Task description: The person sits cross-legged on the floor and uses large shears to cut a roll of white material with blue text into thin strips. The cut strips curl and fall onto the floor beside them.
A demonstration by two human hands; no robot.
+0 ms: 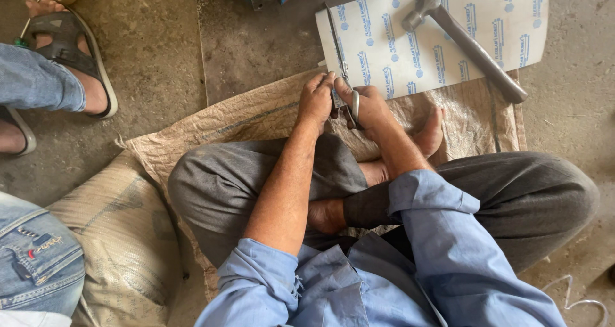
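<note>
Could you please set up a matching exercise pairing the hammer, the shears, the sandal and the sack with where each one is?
Things:
1. hammer
2. shears
3. sandal
4. sack

Places:
A. spread beneath the seated person
B. held in both hands
C. lying on the printed white sheet
D. on another person's foot, upper left

Pairs: 1-C, 2-B, 3-D, 4-A
</note>
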